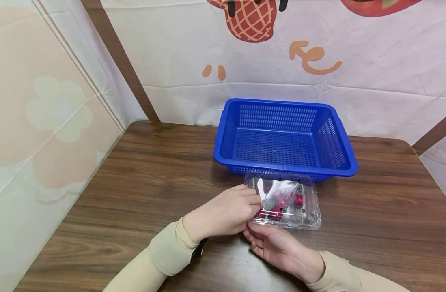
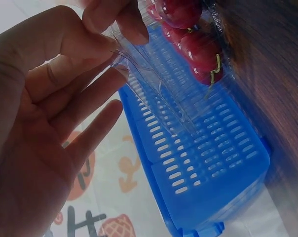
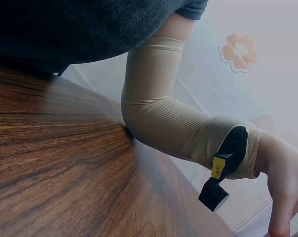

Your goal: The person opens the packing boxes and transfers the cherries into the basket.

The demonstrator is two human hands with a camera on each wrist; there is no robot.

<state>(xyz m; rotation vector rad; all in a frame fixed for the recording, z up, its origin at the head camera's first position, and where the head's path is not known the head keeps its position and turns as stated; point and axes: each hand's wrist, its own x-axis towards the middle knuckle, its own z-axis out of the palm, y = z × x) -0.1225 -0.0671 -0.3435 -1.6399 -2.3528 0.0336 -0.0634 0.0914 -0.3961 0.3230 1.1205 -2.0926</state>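
A clear plastic clamshell box (image 1: 310, 219) lies on the table in the head view, its lid over several red cherries (image 1: 298, 199). Thin green stems show on the cherries (image 2: 201, 49) in the left wrist view. My left hand (image 1: 231, 209) pinches the box's left edge between thumb and forefinger, the other fingers spread loosely below. At the near left corner my right hand (image 1: 281, 249) is turned palm up and grips the edge with thumb and fingertips. In the right wrist view the right hand is out of sight; the left hand (image 3: 284, 182) is partly cut off.
A blue plastic basket (image 1: 285, 167) with slotted walls stands right behind the box, whose far edge overlaps it in the head view. Brown wood-grain table (image 1: 164, 178) spreads around them. A printed cloth (image 1: 179, 48) hangs behind and to the left.
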